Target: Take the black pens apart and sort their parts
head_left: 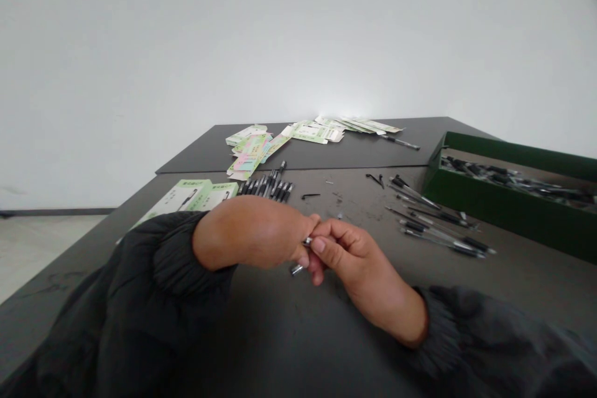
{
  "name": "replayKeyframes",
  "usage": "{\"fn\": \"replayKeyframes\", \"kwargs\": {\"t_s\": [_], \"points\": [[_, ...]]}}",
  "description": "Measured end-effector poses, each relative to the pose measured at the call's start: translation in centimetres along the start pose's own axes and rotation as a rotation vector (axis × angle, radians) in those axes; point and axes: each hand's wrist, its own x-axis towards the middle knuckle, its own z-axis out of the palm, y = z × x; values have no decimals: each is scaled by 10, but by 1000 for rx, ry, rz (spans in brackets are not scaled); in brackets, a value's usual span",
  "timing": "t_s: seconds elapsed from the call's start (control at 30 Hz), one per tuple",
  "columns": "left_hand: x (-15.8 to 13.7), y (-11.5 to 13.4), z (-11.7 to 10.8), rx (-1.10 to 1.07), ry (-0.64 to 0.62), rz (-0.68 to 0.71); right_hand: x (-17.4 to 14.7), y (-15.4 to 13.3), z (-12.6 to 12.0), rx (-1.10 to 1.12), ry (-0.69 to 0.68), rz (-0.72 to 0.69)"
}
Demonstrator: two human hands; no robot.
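Note:
My left hand (256, 231) and my right hand (353, 256) meet above the dark table, fingers closed and touching. Between the fingertips shows a small shiny piece of a pen (306, 241); the rest is covered by the fingers. A silvery pen end (296, 270) sticks out below my left hand. Just beyond my left hand lies a row of black-capped pens (265, 188), side by side. Left of them are two green-and-white pen boxes (184, 198), partly hidden by my left sleeve.
At right stands a long green box (504, 214) holding many pens. Beside it lie loose pens (441, 237) and black pen clips (375, 180). Flattened cartons (308, 132) and another pen (400, 142) lie at the back, before a white wall. A black clip (310, 196) lies past my hands.

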Motion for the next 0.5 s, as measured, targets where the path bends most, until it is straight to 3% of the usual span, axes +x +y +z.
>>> {"fn": "replayKeyframes", "kwargs": {"t_s": [0.1, 0.17, 0.27, 0.5], "points": [[0, 3, -2, -96, -147, -70, 1, 3, -2, 80, -32, 11], [0, 4, -3, -124, -167, -49, 0, 5, -3, 112, -46, 11], [-2, 2, -3, -88, -138, -33, 0, 6, -4, 131, -59, 11], [-5, -7, -4, 172, -107, -151, -1, 7, -7, 136, -37, 29]]}}
